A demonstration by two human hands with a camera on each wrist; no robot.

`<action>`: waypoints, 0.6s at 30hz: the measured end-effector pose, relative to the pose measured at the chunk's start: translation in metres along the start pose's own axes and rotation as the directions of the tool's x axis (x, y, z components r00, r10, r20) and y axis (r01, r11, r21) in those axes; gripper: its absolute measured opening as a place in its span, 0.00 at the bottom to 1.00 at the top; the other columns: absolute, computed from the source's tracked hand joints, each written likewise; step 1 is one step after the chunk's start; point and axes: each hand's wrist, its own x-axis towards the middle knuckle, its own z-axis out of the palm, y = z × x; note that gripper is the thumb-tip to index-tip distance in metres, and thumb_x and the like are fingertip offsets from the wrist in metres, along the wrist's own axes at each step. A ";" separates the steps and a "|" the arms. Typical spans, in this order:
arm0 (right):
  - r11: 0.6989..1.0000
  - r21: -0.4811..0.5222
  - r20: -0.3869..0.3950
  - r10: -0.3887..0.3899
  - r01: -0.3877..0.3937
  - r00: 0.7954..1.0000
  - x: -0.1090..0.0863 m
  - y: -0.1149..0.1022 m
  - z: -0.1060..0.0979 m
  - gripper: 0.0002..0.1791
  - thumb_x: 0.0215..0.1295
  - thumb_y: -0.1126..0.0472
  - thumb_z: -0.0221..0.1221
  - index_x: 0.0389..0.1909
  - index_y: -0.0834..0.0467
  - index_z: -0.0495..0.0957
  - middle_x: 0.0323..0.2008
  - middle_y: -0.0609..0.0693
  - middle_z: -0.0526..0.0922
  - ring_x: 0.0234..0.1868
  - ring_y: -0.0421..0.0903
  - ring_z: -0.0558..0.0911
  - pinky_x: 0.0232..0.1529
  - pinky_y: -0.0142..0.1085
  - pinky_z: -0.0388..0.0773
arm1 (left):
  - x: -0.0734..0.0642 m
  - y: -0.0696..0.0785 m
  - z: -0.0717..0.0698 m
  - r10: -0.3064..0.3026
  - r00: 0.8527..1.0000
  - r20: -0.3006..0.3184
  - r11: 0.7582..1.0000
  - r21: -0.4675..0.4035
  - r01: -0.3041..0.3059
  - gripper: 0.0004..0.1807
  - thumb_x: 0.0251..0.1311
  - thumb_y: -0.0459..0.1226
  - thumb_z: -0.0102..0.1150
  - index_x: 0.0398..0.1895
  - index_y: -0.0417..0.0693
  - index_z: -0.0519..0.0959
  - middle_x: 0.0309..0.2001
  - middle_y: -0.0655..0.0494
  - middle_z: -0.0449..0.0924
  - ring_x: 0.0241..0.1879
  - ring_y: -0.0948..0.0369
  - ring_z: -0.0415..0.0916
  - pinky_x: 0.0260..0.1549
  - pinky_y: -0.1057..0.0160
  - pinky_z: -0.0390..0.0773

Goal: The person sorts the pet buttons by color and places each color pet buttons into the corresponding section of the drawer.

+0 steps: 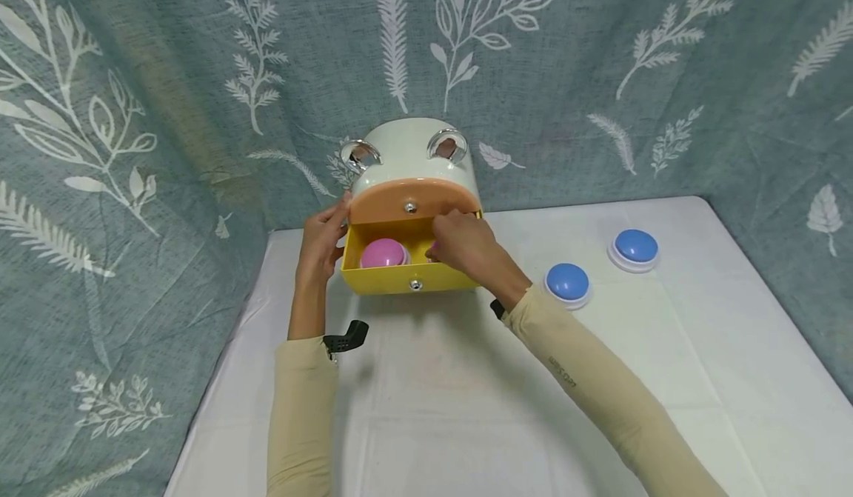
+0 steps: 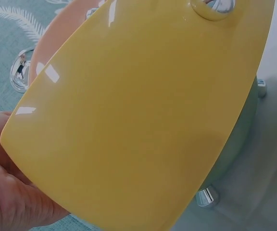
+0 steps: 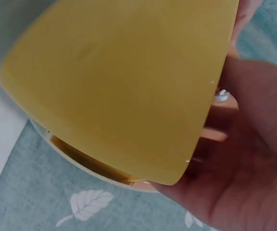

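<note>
A small rounded drawer cabinet (image 1: 418, 149) stands at the back of the table, white with an orange upper drawer front (image 1: 383, 202). Its yellow lower drawer (image 1: 373, 282) is pulled out. Inside, on the left, lies a pink domed push button (image 1: 383, 253) with a pale base. My left hand (image 1: 321, 238) rests against the cabinet's left side, beside the drawer; its fingertips are partly hidden. My right hand (image 1: 466, 245) reaches into the drawer's right part with bent fingers, holding a second pink button (image 1: 432, 251), mostly covered by the hand.
Two blue domed buttons on white bases lie right of the cabinet: a nearer blue button (image 1: 567, 282) and a farther blue button (image 1: 636, 246). A white cloth covers the table (image 1: 426, 408). A leaf-patterned curtain (image 1: 560, 89) hangs close behind the cabinet.
</note>
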 end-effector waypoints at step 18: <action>0.767 0.567 -0.666 0.213 0.300 0.715 -0.068 -0.033 0.110 0.09 0.62 0.66 0.74 0.42 0.66 0.89 0.39 0.57 0.89 0.41 0.49 0.91 0.45 0.35 0.89 | -0.002 -0.002 0.001 0.007 0.999 -0.031 1.000 -0.011 -0.008 0.40 0.67 0.65 0.60 0.71 0.48 0.77 0.73 0.52 0.71 0.73 0.52 0.71 0.72 0.43 0.72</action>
